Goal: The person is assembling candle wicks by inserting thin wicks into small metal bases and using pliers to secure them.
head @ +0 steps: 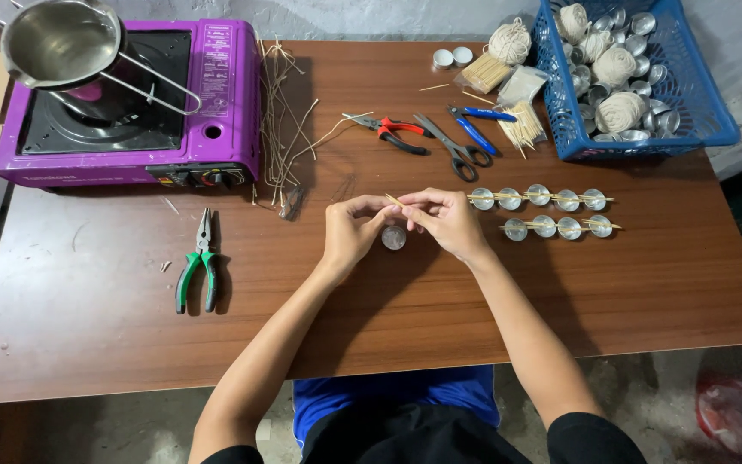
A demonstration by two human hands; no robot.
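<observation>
Brown wooden table point(88, 292) fills the head view; at centre sits a small foil cup point(393, 238), light and easily dented. Above it, left hand point(349, 230) and right hand point(448, 219) pinch a thin, brittle wooden stick point(395, 200), fingertips narrowed; purple stove point(130, 103) at ten o'clock.

Makeshift home craft workshop: wooden table point(88, 292), purple camping stove point(130, 103), pliers point(199, 271), scissors point(453, 146), blue basket point(714, 120) of string balls.
</observation>
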